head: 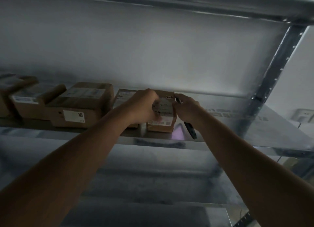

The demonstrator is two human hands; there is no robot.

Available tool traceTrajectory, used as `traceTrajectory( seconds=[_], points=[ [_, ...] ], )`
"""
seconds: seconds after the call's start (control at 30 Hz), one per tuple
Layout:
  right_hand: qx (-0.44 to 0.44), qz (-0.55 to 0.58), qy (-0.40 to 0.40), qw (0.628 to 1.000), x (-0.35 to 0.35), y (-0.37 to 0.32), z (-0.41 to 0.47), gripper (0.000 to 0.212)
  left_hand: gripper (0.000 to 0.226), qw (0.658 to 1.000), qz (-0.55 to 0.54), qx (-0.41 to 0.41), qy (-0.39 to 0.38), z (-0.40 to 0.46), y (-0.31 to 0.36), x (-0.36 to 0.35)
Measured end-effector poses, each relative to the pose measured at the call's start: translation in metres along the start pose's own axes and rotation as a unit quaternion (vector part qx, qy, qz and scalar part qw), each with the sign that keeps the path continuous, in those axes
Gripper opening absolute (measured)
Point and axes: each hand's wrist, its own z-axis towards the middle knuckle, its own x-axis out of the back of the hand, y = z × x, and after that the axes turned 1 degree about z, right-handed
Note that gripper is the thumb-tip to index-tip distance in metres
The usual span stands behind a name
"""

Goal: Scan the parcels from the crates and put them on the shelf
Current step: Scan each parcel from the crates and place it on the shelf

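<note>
Left hand [144, 106] gripping a small cardboard parcel [163, 114] on the metal shelf [237, 124], right hand [186, 110] curled around a dark scanner [190, 130] beside it, more boxes [81, 104] alongside

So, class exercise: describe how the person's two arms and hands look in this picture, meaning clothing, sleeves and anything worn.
Both forearms are bare right up to the bottom edge of the picture, with no sleeve showing. The left hand and right hand wear no gloves. No watch, bracelet or ring can be made out, though the picture is dim and slightly blurred, so small items could go unseen.
</note>
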Motion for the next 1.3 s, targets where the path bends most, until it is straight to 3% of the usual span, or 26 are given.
traceTrajectory(
  seconds=[0.23, 0.37, 0.53, 0.67, 0.87, 1.07, 1.3],
  points=[
    [-0.009, -0.063, -0.036, 0.997, -0.007, -0.003, 0.017, 0.037, 0.052, 0.999, 0.012, 0.013, -0.04, 0.011, -0.006, 0.001],
    [-0.011, -0.065, -0.023, 0.998, -0.009, -0.002, 0.022, 0.047, 0.053, 0.998, 0.02, 0.027, -0.056, 0.013, -0.004, 0.002],
    [-0.003, -0.068, -0.002, 0.998, -0.01, 0.004, 0.016, 0.055, 0.036, 0.996, 0.032, 0.027, -0.085, 0.012, 0.003, 0.007],
    [0.038, -0.043, 0.032, 0.998, 0.005, 0.006, -0.007, 0.054, 0.016, 0.998, 0.013, -0.022, -0.062, 0.008, 0.012, 0.013],
    [0.019, -0.041, 0.087, 0.995, 0.018, 0.023, -0.04, 0.048, 0.038, 0.994, 0.045, -0.095, -0.001, 0.006, 0.038, -0.005],
    [-0.012, -0.093, 0.159, 0.983, 0.041, 0.061, -0.078, 0.044, 0.046, 0.988, 0.079, -0.131, -0.014, -0.002, 0.076, -0.027],
    [-0.069, -0.135, 0.188, 0.97, 0.079, 0.118, -0.133, 0.045, 0.057, 0.976, 0.082, -0.197, -0.041, -0.015, 0.147, -0.057]
  ],
)
